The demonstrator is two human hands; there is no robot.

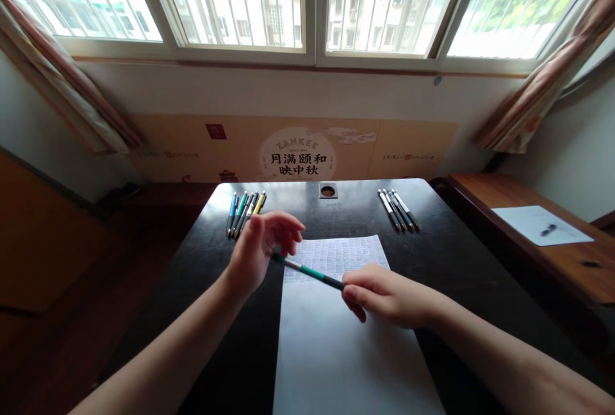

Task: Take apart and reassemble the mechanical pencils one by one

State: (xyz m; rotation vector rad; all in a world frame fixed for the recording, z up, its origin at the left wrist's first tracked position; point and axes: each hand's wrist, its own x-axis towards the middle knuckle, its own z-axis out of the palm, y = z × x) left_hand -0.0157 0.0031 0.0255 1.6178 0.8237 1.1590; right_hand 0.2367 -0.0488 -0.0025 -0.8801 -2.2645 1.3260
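Note:
My right hand (384, 294) pinches a green pen (312, 273) by its black lower end, above a sheet of paper (331, 357). The pen slants up to the left, its far end close beside my left hand (259, 245). That hand's fingers are loosely curved and apart; whether it touches the pen I cannot tell. Rows of handwriting cover the top of the paper, while its lower part looks blank. Just beyond my left hand lies a group of coloured pens (244, 212), blue, green and yellow among them.
Several white-and-black pens (398, 210) lie at the back right of the dark table (206, 338). A square fitting with a round hole (328, 191) sits at its back edge. To the right, a wooden bench (485, 197) carries another sheet (542, 225) with something dark on it.

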